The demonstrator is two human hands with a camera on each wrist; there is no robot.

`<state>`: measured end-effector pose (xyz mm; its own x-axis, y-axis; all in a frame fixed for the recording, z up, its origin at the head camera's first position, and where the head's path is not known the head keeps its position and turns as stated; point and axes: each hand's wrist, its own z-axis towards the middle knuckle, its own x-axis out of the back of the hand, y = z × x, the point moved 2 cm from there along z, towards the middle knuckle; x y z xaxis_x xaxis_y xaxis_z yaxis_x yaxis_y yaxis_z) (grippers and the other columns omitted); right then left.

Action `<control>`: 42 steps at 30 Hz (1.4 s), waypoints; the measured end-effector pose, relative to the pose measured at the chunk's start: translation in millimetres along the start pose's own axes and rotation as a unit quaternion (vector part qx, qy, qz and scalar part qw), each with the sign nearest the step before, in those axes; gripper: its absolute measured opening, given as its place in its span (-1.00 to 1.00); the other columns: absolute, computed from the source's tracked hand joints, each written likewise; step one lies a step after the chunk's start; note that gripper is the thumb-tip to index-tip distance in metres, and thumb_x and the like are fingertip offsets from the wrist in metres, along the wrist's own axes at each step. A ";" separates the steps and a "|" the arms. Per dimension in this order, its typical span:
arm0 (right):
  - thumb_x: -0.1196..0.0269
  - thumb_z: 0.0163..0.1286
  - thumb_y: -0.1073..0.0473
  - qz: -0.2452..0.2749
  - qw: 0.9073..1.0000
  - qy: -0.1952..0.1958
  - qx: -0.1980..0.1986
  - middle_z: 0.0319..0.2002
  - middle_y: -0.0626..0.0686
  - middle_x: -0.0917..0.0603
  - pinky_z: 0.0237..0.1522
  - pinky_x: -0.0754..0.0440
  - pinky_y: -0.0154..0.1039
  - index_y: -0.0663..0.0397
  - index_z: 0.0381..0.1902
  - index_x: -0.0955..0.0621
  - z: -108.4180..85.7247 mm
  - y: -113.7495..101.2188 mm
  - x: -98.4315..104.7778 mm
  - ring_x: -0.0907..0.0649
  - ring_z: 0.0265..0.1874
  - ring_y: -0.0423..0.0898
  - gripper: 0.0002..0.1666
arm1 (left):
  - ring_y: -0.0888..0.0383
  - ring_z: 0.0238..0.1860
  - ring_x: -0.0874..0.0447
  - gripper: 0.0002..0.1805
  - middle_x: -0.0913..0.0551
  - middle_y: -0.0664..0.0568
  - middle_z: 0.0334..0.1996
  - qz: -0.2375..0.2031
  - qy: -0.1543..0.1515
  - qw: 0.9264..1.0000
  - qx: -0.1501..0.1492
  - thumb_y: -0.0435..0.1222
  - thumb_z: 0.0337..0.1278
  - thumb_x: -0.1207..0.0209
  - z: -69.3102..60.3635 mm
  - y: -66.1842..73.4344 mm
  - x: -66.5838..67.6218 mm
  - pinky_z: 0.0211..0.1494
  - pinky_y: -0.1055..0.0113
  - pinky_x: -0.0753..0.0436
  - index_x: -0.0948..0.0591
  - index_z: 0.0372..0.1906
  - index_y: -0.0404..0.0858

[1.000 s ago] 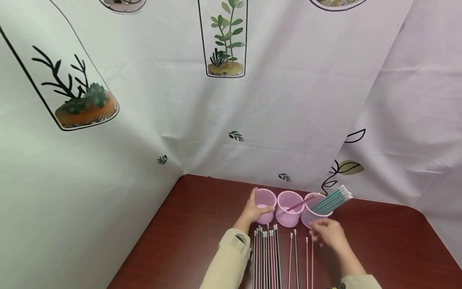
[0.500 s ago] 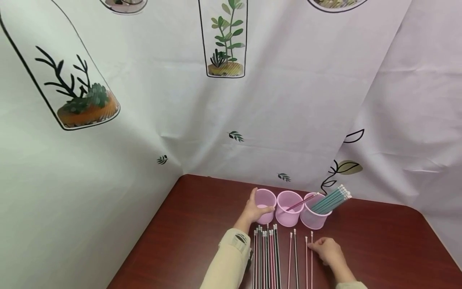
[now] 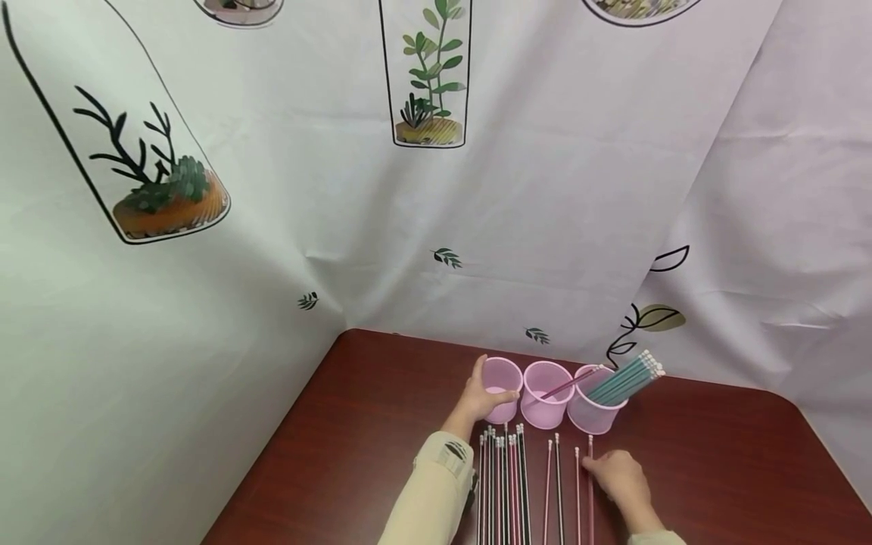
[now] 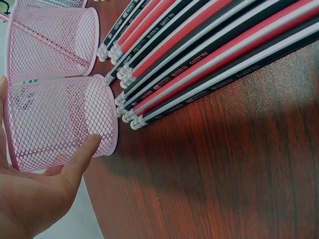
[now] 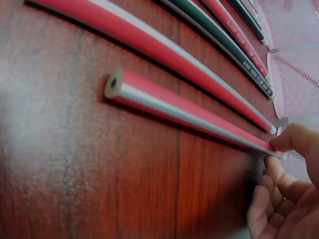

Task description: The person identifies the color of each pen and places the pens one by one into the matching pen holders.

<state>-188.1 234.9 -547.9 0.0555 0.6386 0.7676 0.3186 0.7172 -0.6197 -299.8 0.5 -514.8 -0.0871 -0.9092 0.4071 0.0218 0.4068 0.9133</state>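
Observation:
The left hand (image 3: 480,397) is curved round the left pink mesh cup (image 3: 502,414); in the left wrist view its thumb and fingers span the cup's (image 4: 55,127) side. Thumb and finger of the right hand (image 3: 621,478) pinch the rightmost red pencil (image 3: 590,499) near its white eraser end. The right wrist view shows that pencil (image 5: 184,112) low over the wood, its flat unsharpened end toward the camera. Another red pencil (image 3: 577,484) lies just left of it. The middle cup (image 3: 543,415) holds a red pencil (image 3: 568,384); the right cup (image 3: 593,416) holds a bundle of teal pencils (image 3: 623,380).
Several red and black striped pencils (image 3: 504,484) lie side by side below the left cup. A red pencil (image 3: 547,484) and a black one (image 3: 560,484) lie below the middle cup. Behind the brown table (image 3: 381,424) hangs a white printed cloth (image 3: 572,189).
The right hand has come down from beside the right cup to the rightmost red pencil and now pinches it. The left hand has stayed at the left cup.

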 end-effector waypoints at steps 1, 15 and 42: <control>-0.23 0.08 0.01 0.007 1.000 0.004 -0.001 -0.71 0.00 -0.54 -0.70 -0.43 -0.22 0.16 -0.62 -0.60 -0.3 0.0 0.3 -0.51 -0.81 -0.14 -0.69 | -0.27 0.09 -0.39 0.10 -0.30 -0.43 0.16 -0.004 -0.001 1.000 0.002 -0.20 -0.33 -0.48 -0.2 0.0 -0.1 0.12 -0.12 -0.40 -0.08 0.40 -0.12; -0.20 0.09 0.10 0.109 0.992 0.063 0.002 -0.75 -0.04 -0.56 -0.71 -0.44 -0.30 0.24 -0.53 -0.55 -5.8 -24.2 21.9 -0.55 -0.76 -0.15 -0.74 | -0.27 0.08 -0.40 0.10 -0.30 -0.43 0.15 -0.008 -0.001 1.000 0.007 -0.19 -0.32 -0.48 0.0 -0.1 1.4 0.12 -0.12 -0.41 -0.09 0.40 -0.11; -0.18 0.24 0.22 0.231 0.964 0.120 0.058 -0.55 -0.11 -0.68 -0.60 -0.58 -0.38 0.33 -0.11 -0.48 9.3 -92.8 97.8 -0.63 -0.66 -0.27 -0.69 | -0.28 0.11 -0.37 0.11 -0.29 -0.42 0.18 -0.006 -0.001 1.000 0.003 -0.19 -0.33 -0.49 0.6 -1.3 -0.2 0.14 -0.13 -0.39 -0.09 0.41 -0.12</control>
<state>-221.0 233.4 -416.8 0.3873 0.8247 0.4122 0.1010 0.4064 -0.9081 -300.4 0.3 -516.1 -0.0885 -0.9137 0.3966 0.0154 0.3968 0.9178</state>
